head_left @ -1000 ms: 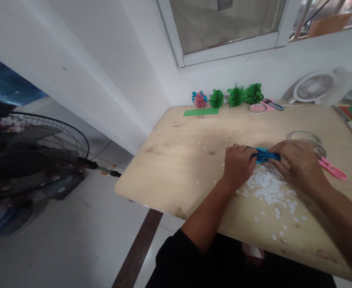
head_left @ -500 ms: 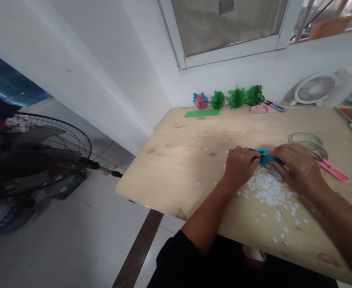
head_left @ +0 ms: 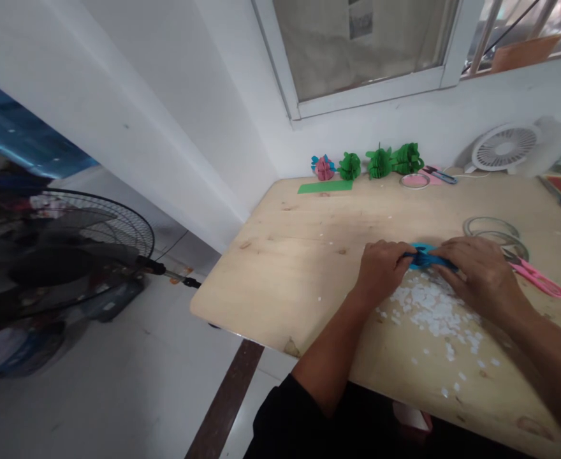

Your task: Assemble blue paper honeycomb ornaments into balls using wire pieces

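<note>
My left hand pinches the left end of a blue paper piece with folds or strips at its middle. On its other side, my right hand grips the right end, so the piece stretches between both hands just above the table. My fingers cover its ends, and its exact shape cannot be made out. Many small white paper bits lie scattered below the hands. Just past my right hand are pink-handled scissors, their blades partly hidden, and some round rings.
Along the wall stand a pink and blue paper figure and several green paper figures. A green strip, blue-handled snips and a small white fan are at the back. A floor fan stands left of the wooden table.
The view has shifted slightly, so everything sits a little lower and further right. Both hands still hold the blue paper piece, its middle now seen slightly differently.
</note>
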The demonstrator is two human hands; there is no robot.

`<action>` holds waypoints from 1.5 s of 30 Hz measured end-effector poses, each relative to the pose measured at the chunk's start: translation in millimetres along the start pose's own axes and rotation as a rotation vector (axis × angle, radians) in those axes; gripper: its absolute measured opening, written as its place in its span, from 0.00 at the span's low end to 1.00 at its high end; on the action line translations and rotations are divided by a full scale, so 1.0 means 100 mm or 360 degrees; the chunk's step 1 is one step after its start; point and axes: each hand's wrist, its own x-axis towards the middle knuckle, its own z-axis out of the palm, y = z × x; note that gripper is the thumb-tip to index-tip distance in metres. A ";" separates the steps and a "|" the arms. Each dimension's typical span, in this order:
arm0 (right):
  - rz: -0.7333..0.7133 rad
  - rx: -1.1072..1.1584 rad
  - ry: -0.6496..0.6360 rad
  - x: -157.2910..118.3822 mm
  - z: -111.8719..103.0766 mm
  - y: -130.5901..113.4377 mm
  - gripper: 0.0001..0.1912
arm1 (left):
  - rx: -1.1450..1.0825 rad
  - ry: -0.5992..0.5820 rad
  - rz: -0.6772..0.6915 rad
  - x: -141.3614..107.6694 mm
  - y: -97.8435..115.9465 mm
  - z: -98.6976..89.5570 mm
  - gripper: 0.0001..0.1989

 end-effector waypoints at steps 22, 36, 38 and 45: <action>0.0072 0.0068 0.0026 0.03 -0.02 -0.05 0.06 | 0.0266 -0.0160 0.0014 0.04 -0.11 -0.05 0.09; -0.0059 -0.0342 -0.0088 0.03 -0.04 -0.08 0.12 | 0.0466 -0.0035 0.0407 -0.01 0.00 0.06 0.09; -0.0088 -0.0397 -0.0122 0.04 -0.03 -0.08 0.11 | 0.0502 -0.0005 0.0466 -0.02 0.02 0.09 0.11; -0.0056 -0.0350 -0.0204 0.06 -0.04 -0.08 0.08 | 0.0568 -0.0002 0.0554 -0.03 0.05 0.13 0.13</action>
